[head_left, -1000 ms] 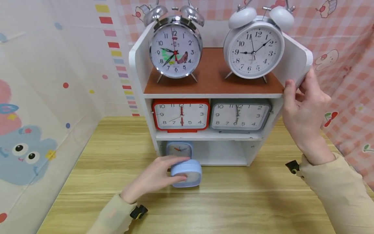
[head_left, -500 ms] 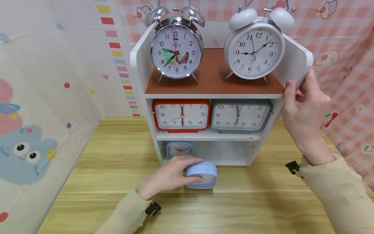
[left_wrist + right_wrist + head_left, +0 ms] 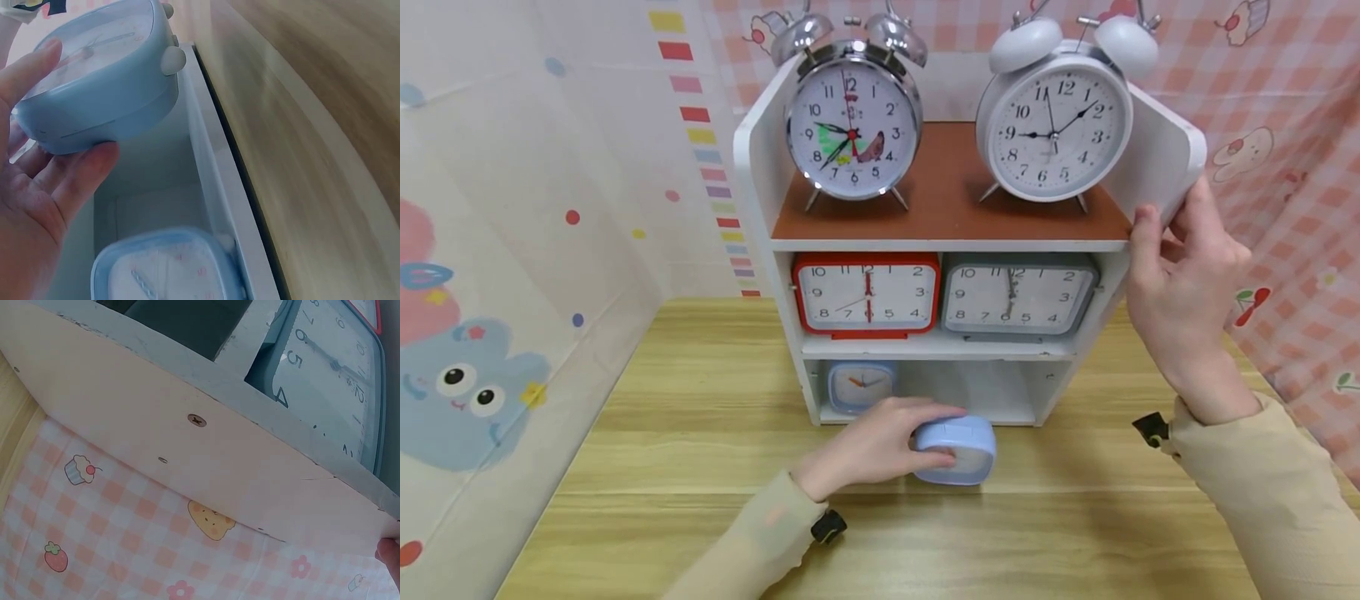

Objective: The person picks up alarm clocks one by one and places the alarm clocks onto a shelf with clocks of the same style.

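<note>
My left hand pinches a light blue alarm clock, thumb on its face and fingers behind it. It sits in front of the bottom compartment of a white shelf. Inside that compartment, at the left, stands another light blue alarm clock, seen also below the held one in the left wrist view. High on the shelf's right side panel, my right hand grips the front edge between thumb and fingers. Only a fingertip of that hand shows in the right wrist view.
A silver twin-bell clock and a white twin-bell clock stand on the brown top board. The middle shelf holds a red clock and a grey clock. Patterned cloth hangs behind the wooden table.
My left hand has carried the light blue clock to the right along the shelf's front, uncovering more of the clock in the compartment. The right hand has kept its place on the side panel.
</note>
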The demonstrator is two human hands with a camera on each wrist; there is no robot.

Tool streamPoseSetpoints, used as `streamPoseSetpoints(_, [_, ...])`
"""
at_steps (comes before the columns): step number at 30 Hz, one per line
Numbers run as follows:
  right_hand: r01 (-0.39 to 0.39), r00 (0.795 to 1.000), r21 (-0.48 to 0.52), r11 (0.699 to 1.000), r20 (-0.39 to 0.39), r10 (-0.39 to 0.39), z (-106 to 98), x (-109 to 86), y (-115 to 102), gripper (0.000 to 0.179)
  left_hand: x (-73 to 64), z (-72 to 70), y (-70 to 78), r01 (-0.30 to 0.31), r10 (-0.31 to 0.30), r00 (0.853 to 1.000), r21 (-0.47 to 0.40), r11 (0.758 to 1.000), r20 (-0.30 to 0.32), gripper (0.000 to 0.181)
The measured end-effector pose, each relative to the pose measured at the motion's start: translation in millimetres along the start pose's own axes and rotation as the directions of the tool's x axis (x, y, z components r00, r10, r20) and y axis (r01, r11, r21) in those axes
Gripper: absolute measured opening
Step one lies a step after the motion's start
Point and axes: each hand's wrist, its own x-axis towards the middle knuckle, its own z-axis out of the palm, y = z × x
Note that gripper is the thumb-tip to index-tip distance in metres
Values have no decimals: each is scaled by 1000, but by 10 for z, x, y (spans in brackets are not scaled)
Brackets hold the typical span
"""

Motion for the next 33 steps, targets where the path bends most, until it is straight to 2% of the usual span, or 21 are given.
streamPoseSetpoints(7, [-1,1000,-4,1000,-12,1,-4,7,6,37,158,83,11,-26,26,1000,-13,1000,2,57])
streamPoseSetpoints(20, [-8,1000,9,1000,-13,8,1,1,13,36,355,178,39,-66,66,998,32,997,-6,58])
streamPoseSetpoints(33, [0,1000,2,1000,-4,0,7,-4,6,36,555,172,8,-15,16,999,29,999,-34,57])
